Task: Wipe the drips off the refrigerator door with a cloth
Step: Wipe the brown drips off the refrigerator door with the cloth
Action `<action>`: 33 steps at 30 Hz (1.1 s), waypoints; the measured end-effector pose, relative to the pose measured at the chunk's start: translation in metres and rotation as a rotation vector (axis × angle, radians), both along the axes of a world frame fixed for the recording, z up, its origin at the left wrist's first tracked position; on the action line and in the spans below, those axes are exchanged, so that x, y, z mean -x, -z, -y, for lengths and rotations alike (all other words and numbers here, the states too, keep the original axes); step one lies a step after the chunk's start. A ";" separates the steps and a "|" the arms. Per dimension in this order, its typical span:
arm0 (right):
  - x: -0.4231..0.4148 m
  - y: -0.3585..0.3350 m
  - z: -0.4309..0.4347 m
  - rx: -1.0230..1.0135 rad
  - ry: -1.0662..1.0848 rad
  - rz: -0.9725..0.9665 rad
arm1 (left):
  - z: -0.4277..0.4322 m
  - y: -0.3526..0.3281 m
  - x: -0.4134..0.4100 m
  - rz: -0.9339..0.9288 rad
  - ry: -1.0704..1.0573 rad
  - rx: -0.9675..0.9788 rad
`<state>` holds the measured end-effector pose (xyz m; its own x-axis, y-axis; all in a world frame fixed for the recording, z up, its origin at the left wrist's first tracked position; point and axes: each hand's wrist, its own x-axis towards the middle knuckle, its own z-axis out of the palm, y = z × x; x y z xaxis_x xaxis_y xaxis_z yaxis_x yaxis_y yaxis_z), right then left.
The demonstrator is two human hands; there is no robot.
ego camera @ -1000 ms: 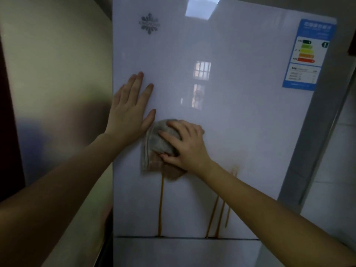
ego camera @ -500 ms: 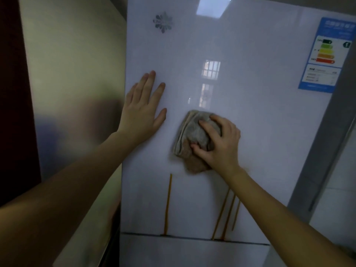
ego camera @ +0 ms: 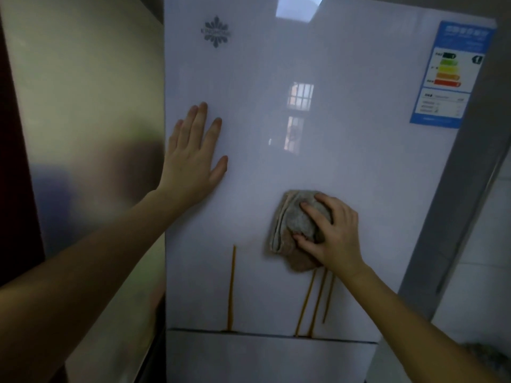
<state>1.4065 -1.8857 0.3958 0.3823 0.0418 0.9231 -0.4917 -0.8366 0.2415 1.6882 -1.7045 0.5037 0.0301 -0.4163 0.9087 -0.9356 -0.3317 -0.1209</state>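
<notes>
The glossy white refrigerator door (ego camera: 345,150) fills the head view. My right hand (ego camera: 333,234) presses a bunched grey-brown cloth (ego camera: 296,225) flat against the door's lower right part. One orange drip (ego camera: 231,288) runs down to the door's bottom seam at the left. Three more orange drips (ego camera: 315,302) start right under the cloth and reach the seam. My left hand (ego camera: 193,158) lies flat on the door near its left edge, fingers spread, holding nothing.
A blue energy label (ego camera: 450,76) is stuck at the door's top right and a grey logo (ego camera: 216,31) at the top left. The fridge's shiny side panel (ego camera: 91,134) is on the left. A grey frame (ego camera: 459,205) and tiled wall stand at the right.
My right hand has slid the cloth to the right across the door, from beside my left hand to above the three right drips. The left drip's top stands uncovered. My left hand stays put.
</notes>
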 end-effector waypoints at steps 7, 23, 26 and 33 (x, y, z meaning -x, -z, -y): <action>-0.005 0.002 -0.003 -0.030 -0.016 0.037 | -0.013 0.048 0.013 0.045 0.053 0.099; -0.013 0.009 0.007 0.007 -0.077 0.103 | 0.000 0.131 0.014 0.014 0.016 0.081; -0.013 0.009 0.007 0.006 -0.077 0.105 | 0.003 0.140 0.020 0.015 0.017 0.104; -0.008 0.031 0.011 0.022 -0.111 0.023 | 0.007 0.149 0.024 -0.052 0.012 0.066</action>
